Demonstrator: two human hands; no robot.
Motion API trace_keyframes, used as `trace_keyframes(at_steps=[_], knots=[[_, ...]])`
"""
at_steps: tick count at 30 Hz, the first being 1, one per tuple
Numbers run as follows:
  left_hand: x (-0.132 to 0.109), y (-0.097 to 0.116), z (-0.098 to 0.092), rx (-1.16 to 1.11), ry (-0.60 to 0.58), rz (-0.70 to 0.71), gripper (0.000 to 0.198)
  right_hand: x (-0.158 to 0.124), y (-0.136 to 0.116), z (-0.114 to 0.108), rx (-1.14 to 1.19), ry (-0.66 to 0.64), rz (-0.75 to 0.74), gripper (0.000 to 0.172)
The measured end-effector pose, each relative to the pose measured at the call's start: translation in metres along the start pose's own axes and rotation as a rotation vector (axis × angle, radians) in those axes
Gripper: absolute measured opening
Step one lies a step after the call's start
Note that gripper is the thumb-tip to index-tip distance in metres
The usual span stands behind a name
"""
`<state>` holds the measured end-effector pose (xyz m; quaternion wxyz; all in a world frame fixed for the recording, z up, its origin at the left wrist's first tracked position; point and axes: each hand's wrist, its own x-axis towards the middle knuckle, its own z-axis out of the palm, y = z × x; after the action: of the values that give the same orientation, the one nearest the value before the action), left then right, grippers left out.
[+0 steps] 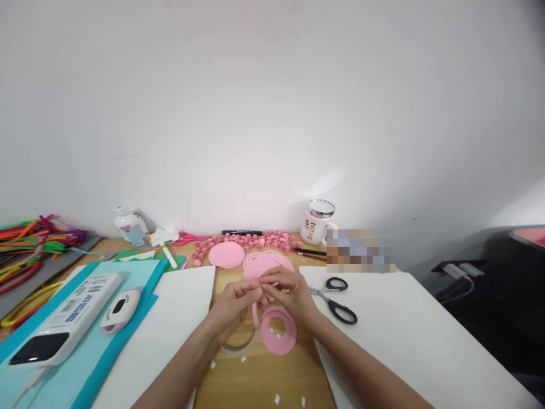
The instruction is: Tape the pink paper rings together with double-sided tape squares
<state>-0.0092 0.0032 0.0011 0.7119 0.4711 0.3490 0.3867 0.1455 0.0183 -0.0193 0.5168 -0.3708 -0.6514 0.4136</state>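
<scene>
My left hand point(236, 305) and my right hand point(292, 292) meet at the fingertips over the wooden table. Both pinch a narrow pink paper strip point(255, 315) whose lower end hangs below the fingers; the pinched part is mostly hidden. Under my left hand lies a thin grey ring point(238, 349), partly covered by it. A flat pink paper ring point(264, 339) rests just below my right hand. Beyond the fingers are pink paper discs point(267, 262), overlapping one another, and another stack of pink discs point(226, 255) to their left.
Black-handled scissors point(327, 294) lie on the right white sheet point(395, 335). Small folded pink pieces point(272, 240) line the back, near a white mug point(317, 222). At left are a power bank point(72, 312), a small white device point(122, 309) and colourful pipe cleaners point(34, 244).
</scene>
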Motion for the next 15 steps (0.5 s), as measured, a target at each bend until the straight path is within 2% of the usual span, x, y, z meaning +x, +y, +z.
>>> trace_keyframes(at_steps=[5, 8, 12, 15], knots=[[-0.0007, 0.001, 0.0032, 0.041, 0.004, 0.027, 0.025, 0.0003, -0.0039, -0.0011, -0.125, 0.037, -0.123, 0.011], [-0.0001, 0.001, 0.0056, 0.113, 0.018, 0.04, 0.03, 0.0009, -0.0026, -0.0015, -0.095, 0.048, -0.125, 0.008], [0.0007, 0.0, 0.0068, 0.261, 0.131, 0.069, 0.033, 0.003, 0.0021, -0.0031, 0.073, 0.078, 0.014, 0.008], [0.0012, -0.0022, 0.0055, 0.306, 0.204, 0.069, 0.035, 0.0055, 0.0041, -0.0055, 0.184, 0.106, 0.163, 0.015]])
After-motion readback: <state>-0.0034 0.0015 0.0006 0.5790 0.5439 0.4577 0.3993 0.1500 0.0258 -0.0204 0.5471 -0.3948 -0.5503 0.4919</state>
